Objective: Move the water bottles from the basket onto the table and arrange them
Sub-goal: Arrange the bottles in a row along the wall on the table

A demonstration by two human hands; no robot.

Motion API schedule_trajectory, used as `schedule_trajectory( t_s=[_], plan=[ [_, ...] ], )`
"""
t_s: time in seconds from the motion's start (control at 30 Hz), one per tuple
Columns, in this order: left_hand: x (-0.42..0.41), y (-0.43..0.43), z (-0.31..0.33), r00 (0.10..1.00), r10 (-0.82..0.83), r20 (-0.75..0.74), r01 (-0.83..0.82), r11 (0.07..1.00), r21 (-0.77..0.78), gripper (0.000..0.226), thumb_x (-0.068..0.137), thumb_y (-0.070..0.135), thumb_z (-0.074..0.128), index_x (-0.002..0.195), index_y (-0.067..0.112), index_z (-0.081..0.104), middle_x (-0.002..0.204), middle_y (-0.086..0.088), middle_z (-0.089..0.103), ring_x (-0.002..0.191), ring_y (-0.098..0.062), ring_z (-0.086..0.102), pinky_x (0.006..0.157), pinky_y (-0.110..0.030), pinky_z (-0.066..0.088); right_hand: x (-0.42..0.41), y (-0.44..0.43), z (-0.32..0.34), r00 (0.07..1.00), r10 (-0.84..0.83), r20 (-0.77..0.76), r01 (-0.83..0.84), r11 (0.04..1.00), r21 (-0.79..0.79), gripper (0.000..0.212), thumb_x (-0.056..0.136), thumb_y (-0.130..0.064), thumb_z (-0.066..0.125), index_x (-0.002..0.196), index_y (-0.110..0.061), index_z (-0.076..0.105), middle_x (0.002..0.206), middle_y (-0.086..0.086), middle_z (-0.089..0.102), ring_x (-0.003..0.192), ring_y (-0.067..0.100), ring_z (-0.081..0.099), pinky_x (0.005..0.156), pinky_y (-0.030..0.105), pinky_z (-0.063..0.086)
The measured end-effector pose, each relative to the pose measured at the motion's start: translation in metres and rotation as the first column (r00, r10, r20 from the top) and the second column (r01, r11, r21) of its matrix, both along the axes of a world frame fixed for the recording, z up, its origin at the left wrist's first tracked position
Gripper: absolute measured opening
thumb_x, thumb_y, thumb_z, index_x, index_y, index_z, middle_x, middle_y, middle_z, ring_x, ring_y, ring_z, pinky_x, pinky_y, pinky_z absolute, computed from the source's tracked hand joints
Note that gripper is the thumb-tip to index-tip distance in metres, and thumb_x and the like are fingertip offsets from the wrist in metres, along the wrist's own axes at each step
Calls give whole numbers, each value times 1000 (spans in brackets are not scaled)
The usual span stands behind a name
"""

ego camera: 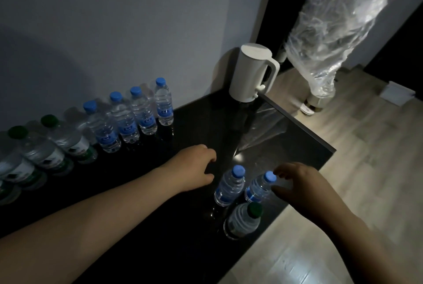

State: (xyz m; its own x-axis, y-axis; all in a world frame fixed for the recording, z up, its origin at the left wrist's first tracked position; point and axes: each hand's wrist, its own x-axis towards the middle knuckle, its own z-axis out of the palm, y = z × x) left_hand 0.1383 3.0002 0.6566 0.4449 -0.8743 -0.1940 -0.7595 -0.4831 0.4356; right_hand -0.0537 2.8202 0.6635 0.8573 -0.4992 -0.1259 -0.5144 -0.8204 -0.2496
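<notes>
Several water bottles stand in a row along the wall on the black table [187, 123]: blue-capped ones [142, 112] toward the right, green-capped ones [66, 139] toward the left. Near the table's front edge stand two blue-capped bottles, one on the left [230, 186] and one on the right [259, 187], with a green-capped bottle [245, 220] in front of them. My left hand [194, 167] hovers just left of the left bottle, fingers loosely curled, holding nothing. My right hand [299, 183] reaches at the right bottle, fingertips by its cap, thumb by its side. No basket is in view.
A white electric kettle [254, 73] stands at the table's back right corner. A plastic-wrapped object [332, 31] stands on the wooden floor [366, 146] beyond the table's right edge. A grey wall runs behind the bottle row.
</notes>
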Motion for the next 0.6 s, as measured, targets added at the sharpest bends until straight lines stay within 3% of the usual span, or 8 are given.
schedule_trajectory(
  t_s=[0.17,0.47,0.6],
  plan=[
    [-13,-19,-3,1000,-25,2,25,1000,-5,44,83,32,66,124,21,53,116,2,53,99,-13,55,85,-28,51,-10,-17,-26,999,-48,-5,49,998,34,31,81,-33,70,110,-27,61,100,-8,61,88,6,56,76,22,52],
    [-34,-58,-17,999,-42,-33,43,999,30,43,82,31,66,122,21,52,113,0,51,96,-18,56,86,-33,51,3,-40,-60,997,-77,21,75,992,103,41,80,-26,71,119,-22,57,112,0,59,96,12,56,83,29,52],
    [-34,-72,-23,999,-48,-10,48,997,60,42,82,34,66,120,21,55,112,1,49,95,-17,55,79,-27,48,6,-43,-68,998,-60,4,59,992,113,42,81,-26,70,120,-23,56,115,1,59,98,12,56,81,24,50]
  ],
)
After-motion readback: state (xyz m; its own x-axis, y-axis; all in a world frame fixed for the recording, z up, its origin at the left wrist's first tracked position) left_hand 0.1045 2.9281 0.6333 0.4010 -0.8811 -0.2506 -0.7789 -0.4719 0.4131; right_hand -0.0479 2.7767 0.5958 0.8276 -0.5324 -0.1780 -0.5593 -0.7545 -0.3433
